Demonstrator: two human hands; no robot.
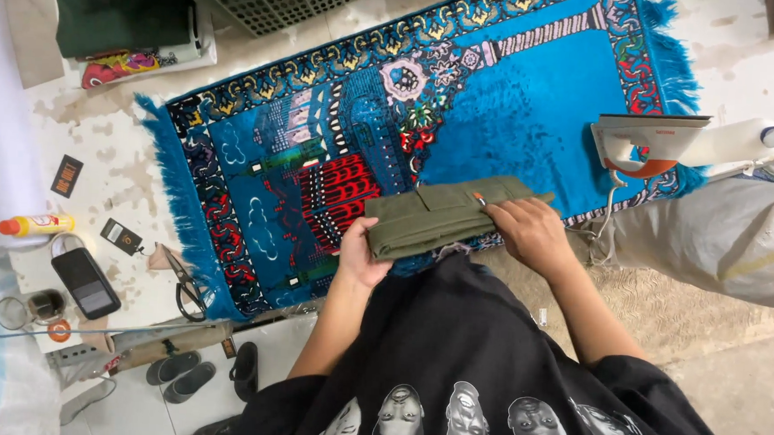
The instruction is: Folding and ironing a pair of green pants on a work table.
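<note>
Two bare forearms reach forward from a black printed shirt (485, 364). Left hand (360, 253) curls around the near left end of one folded olive-green garment (440, 215), thumb on top, gripping it. Right hand (532, 234) lies flat, fingers spread, pressing the garment's right side. It rests on one blue patterned, fringed rug (517, 101). One white iron (647, 143) stands at the rug's right edge; one pair of scissors (188, 282) lies left.

Blue patterned rug (517, 92) carries folded olive garment (431, 215), iron (642, 143).
</note>
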